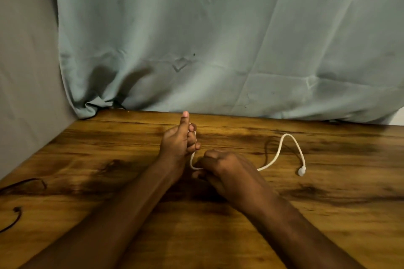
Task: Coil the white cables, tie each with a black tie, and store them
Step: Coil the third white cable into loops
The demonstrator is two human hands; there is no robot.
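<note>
Hands met near the middle of a wooden surface, working one white cable. The left hand stood upright with its thumb pointing up and its fingers curled round one end of the cable, which showed white at the fingertips. From there the cable dipped in a short slack loop to the right hand, which was closed in a fist over it, knuckles up. Past the right hand, the rest of the cable ran out to the right across the surface, rose in a hump, and ended in a white plug lying free. Thin black ties lay at the far left edge, well apart from the hands. A pale green curtain hung behind.

Coiling seemed barely begun. To do it well, the left hand would likely hold the end firmly while the right fed even loops, letting the free tail slide without kinking.
</note>
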